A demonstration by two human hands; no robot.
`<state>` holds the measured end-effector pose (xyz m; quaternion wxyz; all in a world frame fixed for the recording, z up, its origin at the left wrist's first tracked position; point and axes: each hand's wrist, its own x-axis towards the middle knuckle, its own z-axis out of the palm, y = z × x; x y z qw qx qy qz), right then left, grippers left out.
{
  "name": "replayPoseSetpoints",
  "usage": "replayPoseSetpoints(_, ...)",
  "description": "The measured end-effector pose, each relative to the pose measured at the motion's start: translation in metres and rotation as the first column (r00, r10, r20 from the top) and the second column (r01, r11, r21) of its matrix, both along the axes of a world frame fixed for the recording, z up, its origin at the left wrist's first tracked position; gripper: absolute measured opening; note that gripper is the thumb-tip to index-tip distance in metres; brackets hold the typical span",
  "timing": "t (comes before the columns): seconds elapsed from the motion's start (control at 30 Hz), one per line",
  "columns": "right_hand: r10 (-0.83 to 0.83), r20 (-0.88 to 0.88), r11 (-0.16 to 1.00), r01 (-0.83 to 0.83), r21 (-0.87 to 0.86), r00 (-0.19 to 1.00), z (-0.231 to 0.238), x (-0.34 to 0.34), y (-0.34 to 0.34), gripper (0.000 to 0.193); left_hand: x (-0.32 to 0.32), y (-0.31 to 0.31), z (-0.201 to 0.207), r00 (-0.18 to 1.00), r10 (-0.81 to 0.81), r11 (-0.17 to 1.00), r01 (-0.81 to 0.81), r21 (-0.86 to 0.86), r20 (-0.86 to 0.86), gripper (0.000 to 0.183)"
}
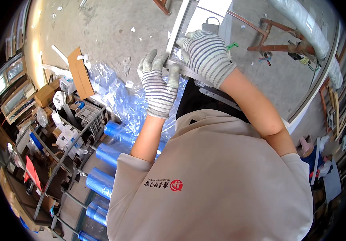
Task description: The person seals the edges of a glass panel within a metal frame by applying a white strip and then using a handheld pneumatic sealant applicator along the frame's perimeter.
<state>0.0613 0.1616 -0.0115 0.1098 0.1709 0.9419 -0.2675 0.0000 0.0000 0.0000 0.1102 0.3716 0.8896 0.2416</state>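
Observation:
A large glazed panel with a white frame (pixel 175 30) stretches across the upper right. My left hand (pixel 159 90), in a grey striped glove, is at the frame's near-left corner with its fingers stretched and thumb apart; it touches the corner without gripping it. Over the glass just inside that corner is my right hand (pixel 210 56), gloved the same way. Its fingers curl down by the frame's left side, and whatever lies under their tips is hidden. Beyond it, a white sheet (pixel 215 7) and a dark grey piece with a loop (pixel 211 26) show at the panel.
Clear plastic film (pixel 114 90) lies bunched on the left, above several blue film rolls (pixel 100 182) on a metal rack. A cluttered shelf with a cardboard piece (pixel 80 72) and a basket (pixel 92 116) stands farther left. Brown metal trestles (pixel 269 30) and a wrapped bundle (pixel 301 24) are at right.

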Motion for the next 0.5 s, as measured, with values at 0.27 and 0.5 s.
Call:
replayPoseSetpoints(0.27,-0.026,-0.383,0.999,0.034,0.015,0.923,-0.037,0.028,0.001,0.023,-0.002,-0.010,0.003,1.000,0.024,1.000,-0.023,-0.008,0.011,0.030)
replayPoseSetpoints(0.5,-0.023,-0.498,0.993,0.078,0.090,0.867,-0.043,0.029,-0.007,0.023,0.004,-0.014,-0.003,0.993,0.073,0.997,-0.075,0.018,0.093,0.028)
